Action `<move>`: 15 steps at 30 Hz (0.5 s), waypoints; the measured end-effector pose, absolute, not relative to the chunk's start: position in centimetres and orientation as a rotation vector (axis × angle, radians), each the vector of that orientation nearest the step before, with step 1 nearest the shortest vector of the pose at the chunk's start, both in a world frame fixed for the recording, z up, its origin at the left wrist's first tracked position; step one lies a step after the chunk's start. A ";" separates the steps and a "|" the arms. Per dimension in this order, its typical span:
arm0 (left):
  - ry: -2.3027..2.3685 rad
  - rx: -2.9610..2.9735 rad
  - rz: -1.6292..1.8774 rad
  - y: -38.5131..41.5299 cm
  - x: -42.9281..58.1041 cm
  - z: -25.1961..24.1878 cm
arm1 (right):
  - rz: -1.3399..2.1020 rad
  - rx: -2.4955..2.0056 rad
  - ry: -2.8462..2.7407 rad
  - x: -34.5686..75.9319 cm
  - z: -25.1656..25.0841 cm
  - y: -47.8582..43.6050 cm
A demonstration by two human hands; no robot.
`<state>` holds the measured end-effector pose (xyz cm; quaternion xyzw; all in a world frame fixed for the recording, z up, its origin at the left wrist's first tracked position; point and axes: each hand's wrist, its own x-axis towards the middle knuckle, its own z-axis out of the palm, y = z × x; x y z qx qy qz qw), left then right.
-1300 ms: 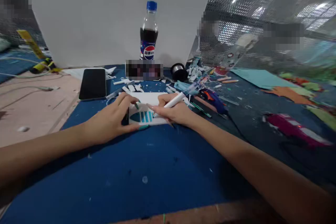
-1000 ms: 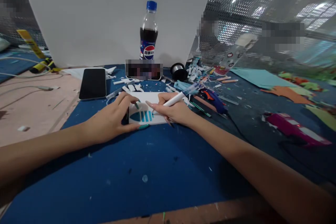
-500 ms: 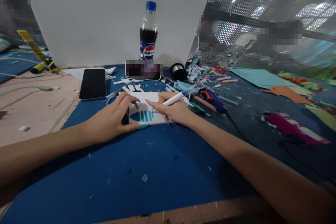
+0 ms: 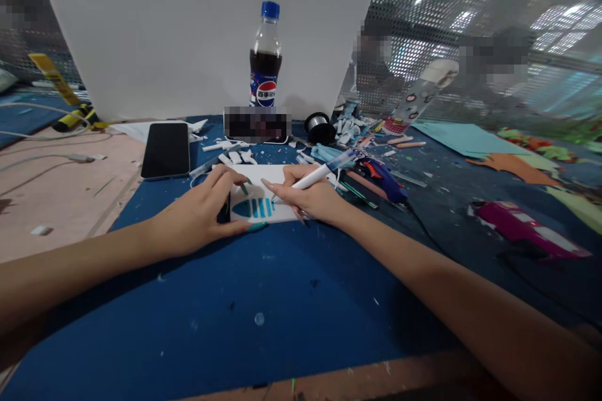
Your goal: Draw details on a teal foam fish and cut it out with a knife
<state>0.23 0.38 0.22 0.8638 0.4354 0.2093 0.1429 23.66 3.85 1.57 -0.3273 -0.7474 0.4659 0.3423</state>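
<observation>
On the blue mat lies a small white board (image 4: 256,175) with a teal fish-bone-like shape (image 4: 256,207) painted or drawn on it. My left hand (image 4: 202,210) grips the board's left side, thumb along its near edge and curled fingers on top. My right hand (image 4: 313,194) is closed around a white marker pen (image 4: 313,177), held at a slant. The pen's tip meets the board at the right end of the teal stripes. Part of the board's right side is hidden beneath my right hand.
A phone (image 4: 165,150) lies left of the board. Behind stand a cola bottle (image 4: 266,56) and a propped phone with a blurred screen. White scraps, a wire spool (image 4: 320,128), a blue glue gun (image 4: 383,180) and a magenta tool (image 4: 529,230) lie about. A clear bottle (image 4: 418,97) stands back right.
Hardly anything differs. Both hands stay on the board and the pen tip remains at the right end of the stripes; the view has shifted very slightly.
</observation>
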 end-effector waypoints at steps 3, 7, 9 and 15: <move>1.252 2.502 0.617 0.4 0.2 0.2 | 1.182 -0.858 -1.935 23.6 1.6 3.8; 1.245 2.504 0.625 0.4 0.2 0.1 | 1.162 -0.875 -1.932 23.5 1.6 3.6; 1.241 2.511 0.624 0.4 0.2 0.1 | 1.156 -0.881 -1.936 23.5 1.7 3.6; 1.247 2.506 0.651 0.4 0.2 0.0 | 1.152 -0.872 -1.965 23.6 1.6 3.8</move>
